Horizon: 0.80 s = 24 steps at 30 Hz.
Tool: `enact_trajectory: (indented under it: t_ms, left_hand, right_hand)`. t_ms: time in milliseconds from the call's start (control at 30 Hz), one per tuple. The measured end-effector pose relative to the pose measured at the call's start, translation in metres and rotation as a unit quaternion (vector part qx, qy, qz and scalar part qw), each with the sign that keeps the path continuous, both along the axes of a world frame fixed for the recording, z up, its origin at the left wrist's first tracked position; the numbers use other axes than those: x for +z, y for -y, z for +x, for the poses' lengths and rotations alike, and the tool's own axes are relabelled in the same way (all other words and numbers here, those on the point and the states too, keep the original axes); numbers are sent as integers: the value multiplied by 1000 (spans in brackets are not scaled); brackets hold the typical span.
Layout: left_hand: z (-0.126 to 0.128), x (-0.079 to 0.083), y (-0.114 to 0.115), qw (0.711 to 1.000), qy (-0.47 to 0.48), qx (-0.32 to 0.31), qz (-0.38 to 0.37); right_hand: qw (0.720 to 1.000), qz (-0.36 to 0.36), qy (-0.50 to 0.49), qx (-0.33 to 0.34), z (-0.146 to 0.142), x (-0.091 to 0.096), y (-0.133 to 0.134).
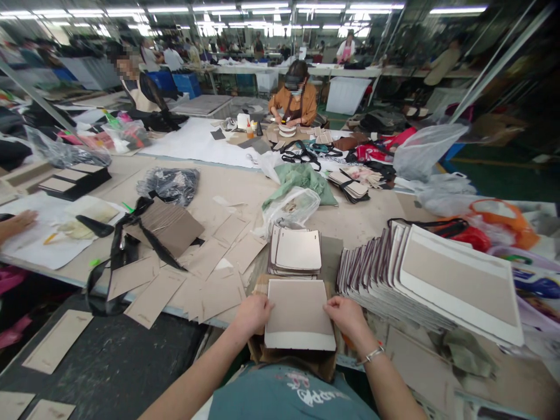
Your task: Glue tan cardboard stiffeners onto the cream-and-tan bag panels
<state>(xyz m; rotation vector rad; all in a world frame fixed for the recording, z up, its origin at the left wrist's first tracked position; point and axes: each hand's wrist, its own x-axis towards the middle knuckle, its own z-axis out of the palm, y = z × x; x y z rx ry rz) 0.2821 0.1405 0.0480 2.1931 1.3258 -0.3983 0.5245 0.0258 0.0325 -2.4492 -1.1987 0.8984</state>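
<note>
A flat beige panel [300,306] with a white strip along its near edge lies in front of my body, over brown cardboard. My left hand [256,312] is closed on the panel's left edge, thumb and fingers pinched together. On the opposite side, the fingers of my right hand [347,315] pinch the right edge. Just beyond the panel sits a small stack of pale, dark-edged panels [297,251]. To the right, a long row of similar panels [455,274] leans over in a fanned pile.
Loose beige cards [223,291] spread to the left beside a banded bundle of cards [168,224] with black straps. A green bag [301,181] lies farther back. Across the table a person [297,99] in an orange top works. Another person's hand [17,224] rests at the far left.
</note>
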Motion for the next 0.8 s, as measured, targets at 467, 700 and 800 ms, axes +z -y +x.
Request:
enact_trajectory:
  t_ms: [467,700,800]
  left_hand:
    - [-1,-9,-5,999,0,-31,6]
    - [0,-8,-4,999,0,-34,4]
    - [0,-5,-3,1000,-2,-27,2]
  right_hand:
    - [1000,-1,-7,-29,-2,2,-3]
    - [1000,-7,5,-22,-2,5,-4]
    - [1000,-14,15,-6,-3,5,-5]
